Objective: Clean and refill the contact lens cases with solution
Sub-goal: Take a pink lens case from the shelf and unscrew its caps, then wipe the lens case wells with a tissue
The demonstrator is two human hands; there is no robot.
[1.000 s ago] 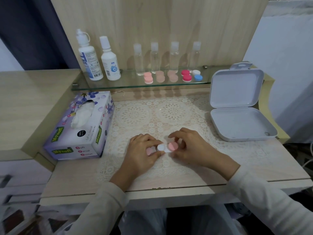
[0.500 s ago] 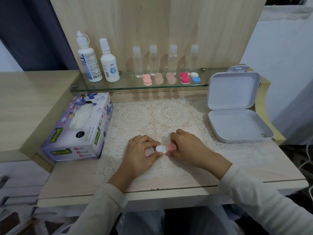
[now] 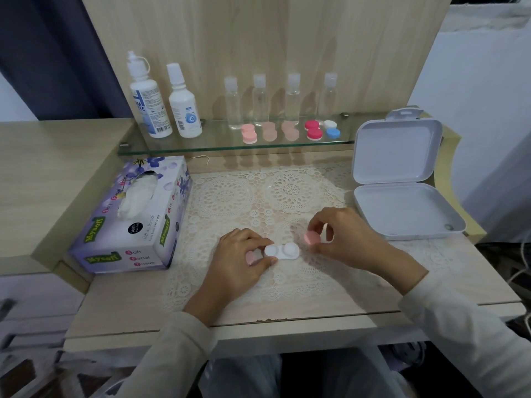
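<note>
**Holding open lens case, cap in fingers**

Pinning white lens case flat on lace mat at centre of desk with left hand, thumb and forefinger curling round its left well. Keeping a pink cap tucked under that hand's fingers, just beside case. Pinching second pink cap in fingertips of right hand, just right of case and apart from it. Showing both wells uncovered and white; not telling whether wet or dry.

Standing on glass shelf behind, left to right: taller solution bottle, shorter solution bottle, then four small clear bottles in a row. Lying in front of those: three pink lens cases, red lens case, white-and-blue lens case.

Sitting left of mat: tissue box, tissue poking from its slot. Sitting at right of mat: white hinged box, gaping open, lid standing upright at back.
</note>
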